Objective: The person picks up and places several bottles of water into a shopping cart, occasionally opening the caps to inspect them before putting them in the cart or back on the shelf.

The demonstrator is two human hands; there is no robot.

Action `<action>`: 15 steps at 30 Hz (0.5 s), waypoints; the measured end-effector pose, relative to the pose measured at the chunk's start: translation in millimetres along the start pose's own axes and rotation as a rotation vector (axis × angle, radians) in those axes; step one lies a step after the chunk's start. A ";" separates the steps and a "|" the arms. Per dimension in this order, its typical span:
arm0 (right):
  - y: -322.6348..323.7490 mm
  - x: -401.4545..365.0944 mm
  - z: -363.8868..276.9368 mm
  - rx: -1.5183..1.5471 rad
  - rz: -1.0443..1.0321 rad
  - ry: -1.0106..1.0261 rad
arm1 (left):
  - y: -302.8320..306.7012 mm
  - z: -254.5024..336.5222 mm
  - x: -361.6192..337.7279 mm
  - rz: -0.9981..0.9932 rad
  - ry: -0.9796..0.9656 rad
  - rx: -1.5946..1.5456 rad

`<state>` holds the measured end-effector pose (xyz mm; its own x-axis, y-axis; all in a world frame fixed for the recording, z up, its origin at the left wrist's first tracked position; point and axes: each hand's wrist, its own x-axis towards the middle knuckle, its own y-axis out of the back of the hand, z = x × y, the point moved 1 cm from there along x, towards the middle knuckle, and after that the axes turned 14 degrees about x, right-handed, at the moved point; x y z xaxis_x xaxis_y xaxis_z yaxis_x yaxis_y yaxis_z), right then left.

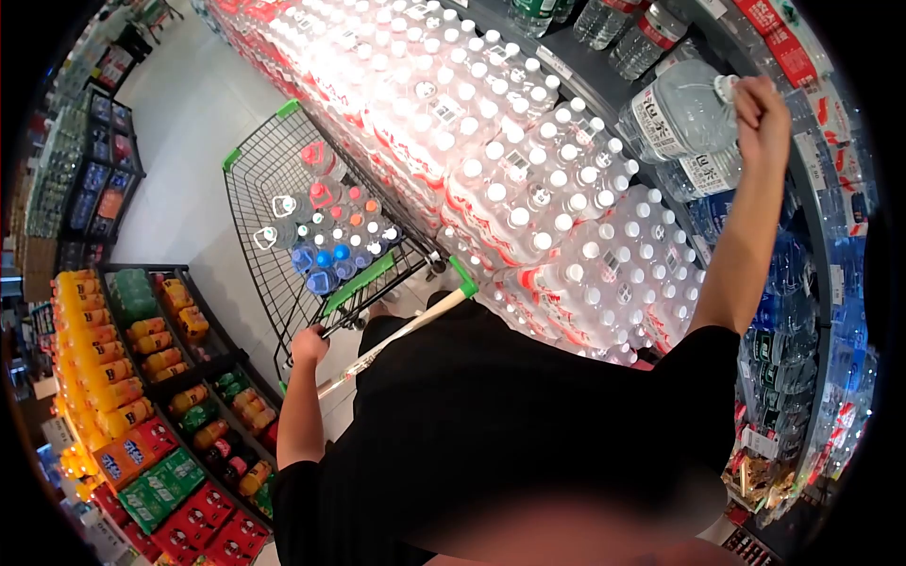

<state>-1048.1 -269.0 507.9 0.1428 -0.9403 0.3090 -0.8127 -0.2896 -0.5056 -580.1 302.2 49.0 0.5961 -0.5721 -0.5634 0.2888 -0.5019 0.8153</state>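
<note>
My right hand (758, 106) is closed at the white-capped neck of a large clear water jug (681, 111), which lies tilted at the shelf (590, 80). Another labelled water jug (710, 173) shows just below it. On the near left side of a black wire shopping cart (247, 189) with green corners, my left hand (310, 346) is wrapped round the frame. Inside the cart stand several clear bottles: some with blue caps (325, 258), some with white caps, and large ones with red caps (319, 193) or white carry handles (284, 205). The cart's pale handlebar (401, 335) runs in front of my body.
Stacked shrink-wrapped water bottles (510, 198) line the cart's right side. More packed water (783, 321) fills the shelves at far right. A drinks stand with orange bottles (109, 382) and boxed cans (193, 519) is on the left. The tiled aisle floor (179, 104) stretches ahead.
</note>
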 end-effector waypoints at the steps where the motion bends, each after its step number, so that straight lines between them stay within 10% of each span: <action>1: -10.7 -4.3 -12.4 0.080 -0.065 -0.083 | 2.2 1.4 0.3 -0.002 -0.003 -0.008; 9: -20.0 -42.7 -18.9 0.082 -0.260 -0.361 | -16.2 -18.4 31.6 -0.215 -0.307 0.076; 15: -105.1 -154.8 36.3 0.118 -0.570 -0.777 | 206.1 78.4 -74.0 0.449 -0.481 -0.597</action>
<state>-964.2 -99.5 484.0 0.8655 -0.4967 -0.0643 -0.4499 -0.7146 -0.5357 -623.5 190.2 248.3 0.4066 -0.9117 -0.0593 0.5265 0.1808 0.8308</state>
